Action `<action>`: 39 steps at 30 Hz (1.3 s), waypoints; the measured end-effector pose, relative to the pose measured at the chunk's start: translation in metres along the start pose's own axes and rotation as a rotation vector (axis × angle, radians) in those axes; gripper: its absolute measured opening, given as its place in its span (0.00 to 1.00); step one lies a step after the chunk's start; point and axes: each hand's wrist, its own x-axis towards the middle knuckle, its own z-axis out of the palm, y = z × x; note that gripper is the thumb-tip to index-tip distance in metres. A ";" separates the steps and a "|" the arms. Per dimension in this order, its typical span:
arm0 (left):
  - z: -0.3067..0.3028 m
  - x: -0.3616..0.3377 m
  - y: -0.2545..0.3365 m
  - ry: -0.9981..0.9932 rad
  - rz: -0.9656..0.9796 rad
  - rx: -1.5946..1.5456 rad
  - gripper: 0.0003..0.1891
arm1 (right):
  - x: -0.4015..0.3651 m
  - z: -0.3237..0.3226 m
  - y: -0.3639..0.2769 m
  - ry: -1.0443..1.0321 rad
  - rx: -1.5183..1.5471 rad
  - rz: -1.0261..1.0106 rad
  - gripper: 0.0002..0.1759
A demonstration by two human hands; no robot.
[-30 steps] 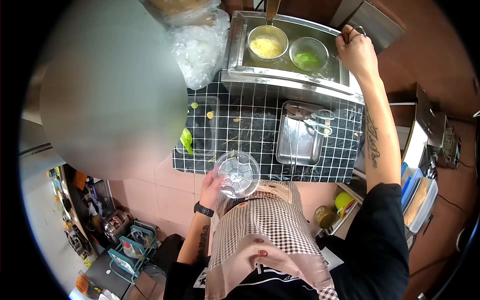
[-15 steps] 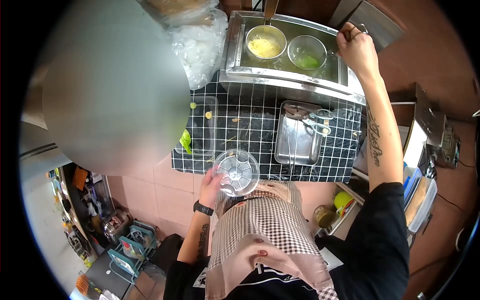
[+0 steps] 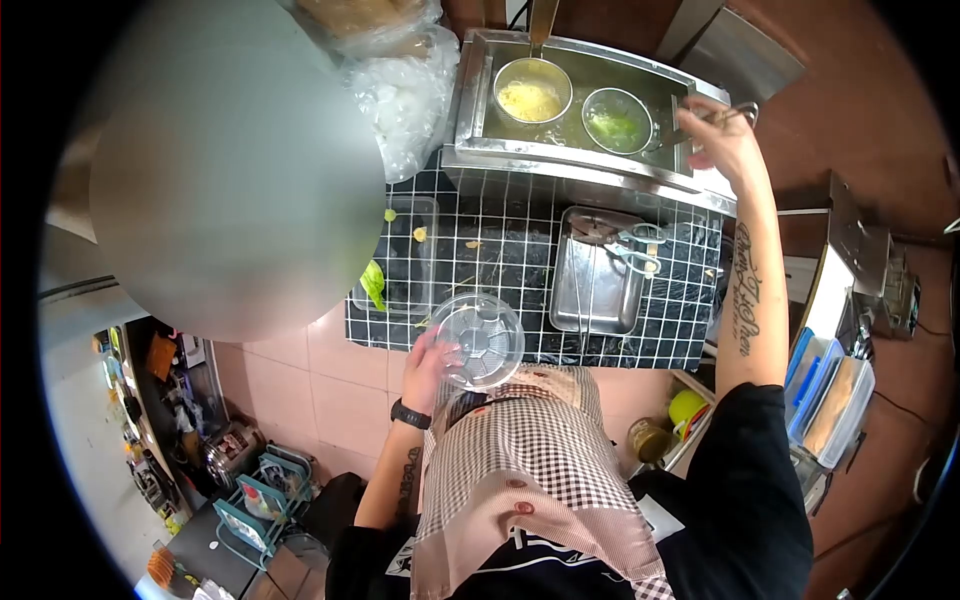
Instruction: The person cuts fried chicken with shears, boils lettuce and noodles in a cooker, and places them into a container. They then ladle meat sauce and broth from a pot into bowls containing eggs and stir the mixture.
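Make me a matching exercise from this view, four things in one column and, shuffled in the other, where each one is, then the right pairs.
Things:
1. Scissors
2. Clear round bowl
3. Yellow strands
4. Greens

Places:
A. In the round strainer nearer the right hand
B. In the left hand
C. At the metal tray
D. In the round strainer nearer the plastic bag

Right pairs: 1-C, 2-B, 3-D, 4-A
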 end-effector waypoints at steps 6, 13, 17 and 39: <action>0.032 0.011 0.030 -0.122 0.173 0.031 0.25 | -0.030 -0.025 0.026 0.028 0.189 -0.038 0.13; 0.041 0.003 0.046 -0.231 0.144 -0.004 0.25 | -0.137 -0.013 0.065 0.148 0.418 -0.102 0.08; 0.045 0.003 0.058 -0.340 0.132 -0.010 0.26 | -0.171 0.020 0.075 0.178 0.688 -0.072 0.11; 0.116 0.022 0.109 -0.403 0.292 0.116 0.27 | -0.173 0.052 0.076 0.387 0.477 -0.274 0.05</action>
